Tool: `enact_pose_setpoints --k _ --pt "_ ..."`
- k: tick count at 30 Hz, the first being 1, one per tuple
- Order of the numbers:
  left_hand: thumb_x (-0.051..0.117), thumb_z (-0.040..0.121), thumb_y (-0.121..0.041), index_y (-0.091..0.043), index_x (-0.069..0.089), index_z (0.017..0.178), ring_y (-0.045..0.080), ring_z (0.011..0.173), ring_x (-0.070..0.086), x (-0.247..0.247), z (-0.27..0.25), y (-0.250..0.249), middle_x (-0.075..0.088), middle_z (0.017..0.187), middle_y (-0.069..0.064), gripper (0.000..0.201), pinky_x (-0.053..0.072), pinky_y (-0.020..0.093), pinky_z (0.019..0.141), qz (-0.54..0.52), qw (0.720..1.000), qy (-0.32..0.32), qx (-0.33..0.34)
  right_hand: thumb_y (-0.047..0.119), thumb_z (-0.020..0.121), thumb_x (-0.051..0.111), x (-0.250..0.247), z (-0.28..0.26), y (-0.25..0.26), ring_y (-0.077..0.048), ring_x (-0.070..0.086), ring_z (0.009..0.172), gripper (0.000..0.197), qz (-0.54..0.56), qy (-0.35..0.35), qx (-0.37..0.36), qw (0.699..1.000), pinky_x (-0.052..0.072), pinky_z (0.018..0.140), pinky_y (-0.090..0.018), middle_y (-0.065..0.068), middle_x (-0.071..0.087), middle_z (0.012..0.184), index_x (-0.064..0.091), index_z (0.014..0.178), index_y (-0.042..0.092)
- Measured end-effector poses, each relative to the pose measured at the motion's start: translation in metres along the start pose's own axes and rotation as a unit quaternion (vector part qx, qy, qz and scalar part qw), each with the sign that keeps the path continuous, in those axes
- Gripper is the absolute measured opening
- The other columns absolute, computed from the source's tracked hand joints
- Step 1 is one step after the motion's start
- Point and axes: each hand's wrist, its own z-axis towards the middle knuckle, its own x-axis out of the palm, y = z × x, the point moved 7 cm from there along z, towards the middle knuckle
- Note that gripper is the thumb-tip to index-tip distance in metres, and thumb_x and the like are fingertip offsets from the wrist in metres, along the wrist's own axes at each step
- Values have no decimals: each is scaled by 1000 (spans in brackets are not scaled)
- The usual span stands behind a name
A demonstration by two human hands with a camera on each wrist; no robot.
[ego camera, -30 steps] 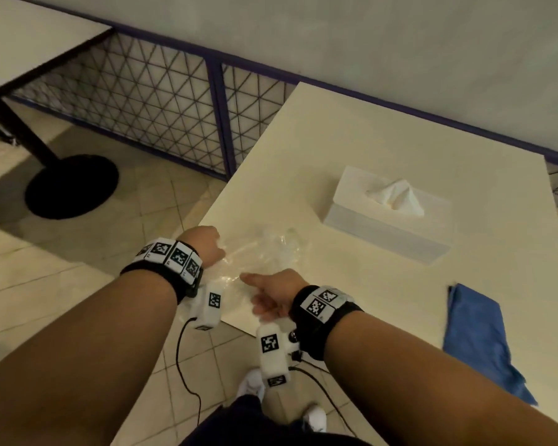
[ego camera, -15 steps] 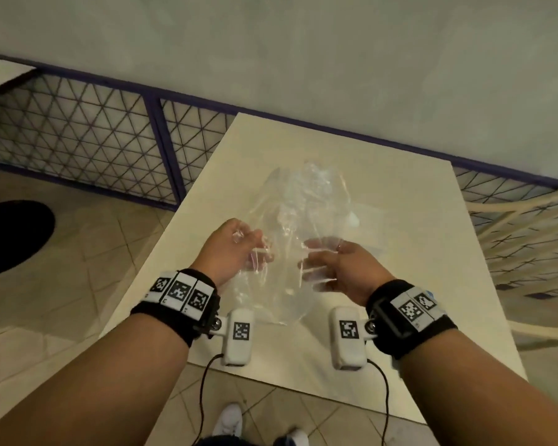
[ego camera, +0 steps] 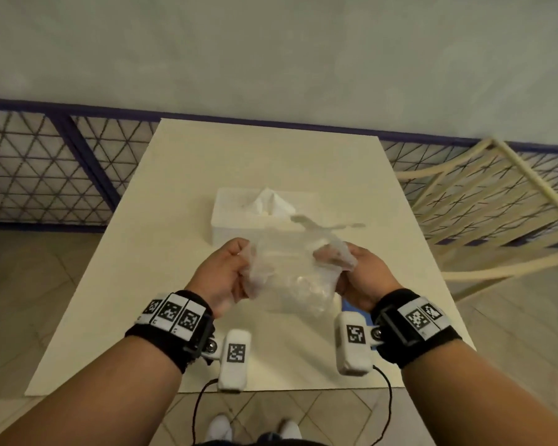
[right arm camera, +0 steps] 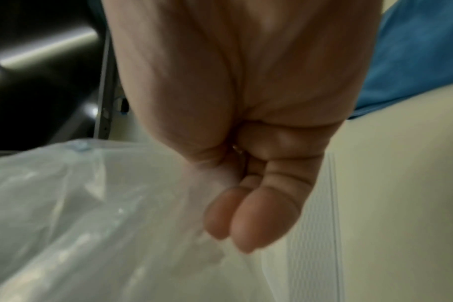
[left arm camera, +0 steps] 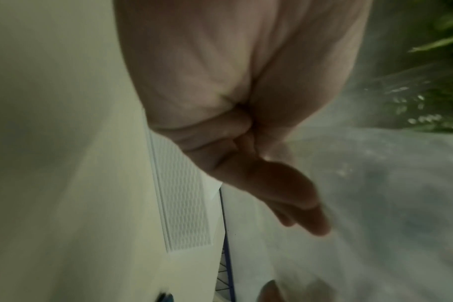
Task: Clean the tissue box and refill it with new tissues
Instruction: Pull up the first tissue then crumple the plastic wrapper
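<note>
At the far left, a mesh fence [ego camera: 45, 169] with blue posts runs along the wall. The cream table [ego camera: 161, 317] extends lengthwise away from the person. The left hand [ego camera: 219, 278] grips the left edge of a crumpled clear plastic wrapper [ego camera: 297, 278], fingers curled around the film. The wrapper is held above the table's near half, stretched sideways between both hands. Behind it, the white tissue box [ego camera: 236, 217] sits at the table's centre, long axis running left to right, opening facing up with a tissue [ego camera: 273, 204] projecting from it. The right hand [ego camera: 358, 278] pinches the wrapper's right edge. A blue cloth [right arm camera: 414, 51] lies on the table under the right wrist. A cream chair [ego camera: 484, 204] stands at the far right.
</note>
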Motion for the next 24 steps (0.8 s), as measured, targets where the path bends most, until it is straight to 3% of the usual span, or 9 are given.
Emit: enact_pose_setpoints --k 4,6,9,12,14,17,19,21,24 --pt "46 88 5 -10 61 75 25 65 67 4 2 3 72 80 13 25 54 27 49 -38 999 -3 -13 8 74 43 -9 2 -13 -33 56 79 26 134 2 54 990 56 64 -40 -17 67 85 66 79 -4" --pt "42 90 -10 -4 64 86 32 66 65 4 1 2 70 95 18 23 53 31 52 -51 998 20 -21 32 80 46 -17 5 -17 -36 54 85 42 138 -4 76 987 52 71 -44 -19 68 89 64 86 -6" --pt "31 95 -46 -6 69 94 40 83 62 2 4 8 68 105 17 55 50 39 64 -30 998 32 -50 69 75 53 -23 7 -21 -36 58 86 73 82 -11 103 991 52 76 -44 -21 61 92 65 94 -1" --pt "49 92 -46 -17 68 100 37 88 65 12 1 4 68 103 9 36 54 37 59 69 996 42 -41 23 76 73 -15 4 -13 -31 63 83 24 5 -3 37 999 49 83 -48 -17 64 101 70 94 8" --pt "65 86 -18 -20 59 114 25 93 64 17 1 3 61 116 2 28 52 33 58 112 992 50 -17 -4 76 69 -16 3 -10 -24 67 77 34 -30 -15 -14 999 56 80 -43 -12 60 113 67 104 15" --pt "74 74 2 -32 53 118 32 103 65 16 3 0 53 126 1 60 55 44 84 90 995 38 32 -5 80 64 -13 0 -10 -25 64 77 27 32 0 -6 999 55 64 -33 -11 59 104 68 97 16" --pt "82 65 -6 -34 63 101 39 104 64 11 2 -5 58 122 5 50 48 54 96 92 994 7 61 2 84 63 -9 -2 -16 -25 59 81 16 -11 13 31 999 50 60 -30 -11 62 97 70 91 15" --pt "84 59 -18 -29 70 89 39 104 64 7 0 -8 64 114 3 34 47 55 96 117 990 -14 76 1 85 62 -6 -2 -21 -26 58 77 17 -55 20 38 998 49 60 -32 -14 63 93 69 95 13" --pt "78 73 -9 -27 65 103 29 98 67 10 0 0 60 121 -3 37 55 42 76 124 991 25 53 -3 80 66 -3 -2 -24 -35 55 84 35 -40 27 23 999 47 79 -47 -21 62 96 63 110 15"
